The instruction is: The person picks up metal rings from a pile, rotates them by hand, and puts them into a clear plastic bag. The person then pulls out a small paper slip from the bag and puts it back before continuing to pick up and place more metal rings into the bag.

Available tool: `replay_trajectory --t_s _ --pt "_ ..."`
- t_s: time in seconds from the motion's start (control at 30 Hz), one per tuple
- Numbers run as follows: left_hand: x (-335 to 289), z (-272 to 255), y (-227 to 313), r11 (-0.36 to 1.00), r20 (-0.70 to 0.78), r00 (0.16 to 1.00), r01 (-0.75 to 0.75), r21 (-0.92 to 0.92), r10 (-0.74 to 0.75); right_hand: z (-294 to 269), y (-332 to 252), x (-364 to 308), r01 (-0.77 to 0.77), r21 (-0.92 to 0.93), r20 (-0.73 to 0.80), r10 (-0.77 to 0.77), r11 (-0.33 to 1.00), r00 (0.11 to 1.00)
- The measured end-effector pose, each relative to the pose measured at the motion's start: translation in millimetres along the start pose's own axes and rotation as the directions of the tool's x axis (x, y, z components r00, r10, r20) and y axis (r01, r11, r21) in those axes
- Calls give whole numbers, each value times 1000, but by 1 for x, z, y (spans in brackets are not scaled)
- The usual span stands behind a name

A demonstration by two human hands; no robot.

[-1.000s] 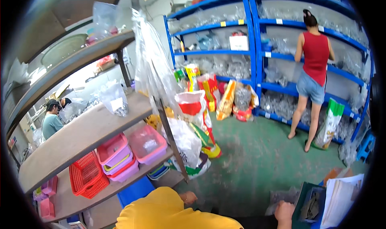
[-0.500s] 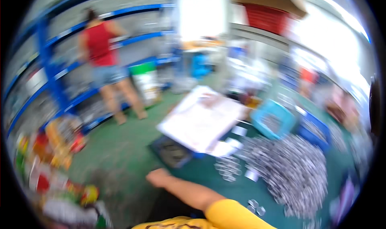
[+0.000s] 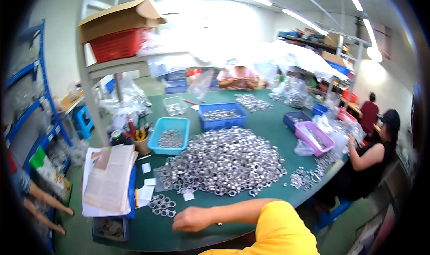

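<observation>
My right hand (image 3: pixel 193 219) rests on the green table (image 3: pixel 268 123) near its front edge, fingers loosely bent and pointing left, with nothing seen in it. My yellow-sleeved arm (image 3: pixel 273 226) comes in from the lower right. Just left of the fingertips lies a small cluster of metal rings (image 3: pixel 160 205) beside a few white paper slips (image 3: pixel 146 192). A big heap of shiny metal rings (image 3: pixel 224 161) fills the middle of the table, beyond the hand. My left hand is out of view.
A stack of papers (image 3: pixel 109 179) lies at the left, with a teal tray (image 3: pixel 169 136), a blue bin (image 3: pixel 221 116) and a purple bin (image 3: pixel 313 137) behind. A person in black (image 3: pixel 371 161) sits at the right, another (image 3: pixel 237 78) sits across. Shelving (image 3: pixel 118 44) stands at the left.
The view has swung right from the blue shelves and green floor to the table with the ring heap. My hand now rests on the table edge.
</observation>
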State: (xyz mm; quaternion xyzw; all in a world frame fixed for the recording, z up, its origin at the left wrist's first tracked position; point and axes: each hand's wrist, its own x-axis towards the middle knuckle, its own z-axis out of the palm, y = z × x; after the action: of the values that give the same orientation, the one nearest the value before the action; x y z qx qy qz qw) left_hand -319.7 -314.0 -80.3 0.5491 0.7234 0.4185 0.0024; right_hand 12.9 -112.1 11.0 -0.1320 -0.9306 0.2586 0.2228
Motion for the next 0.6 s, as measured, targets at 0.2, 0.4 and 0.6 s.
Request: replay_trajectory --t_s 0.2,0.4,0.6 --pt "86 67 98 786 144 831 -433 -441 538 -162 -33 -13 -261 -633 -406 -25 729 914" --pt "72 111 119 842 334 794 -375 -388 508 -368 -62 38 -521 -816 -575 -429 250 696" --pt "74 115 124 902 279 921 -144 -406 273 -458 -9 124 -770 -637 -750 -247 23 613"
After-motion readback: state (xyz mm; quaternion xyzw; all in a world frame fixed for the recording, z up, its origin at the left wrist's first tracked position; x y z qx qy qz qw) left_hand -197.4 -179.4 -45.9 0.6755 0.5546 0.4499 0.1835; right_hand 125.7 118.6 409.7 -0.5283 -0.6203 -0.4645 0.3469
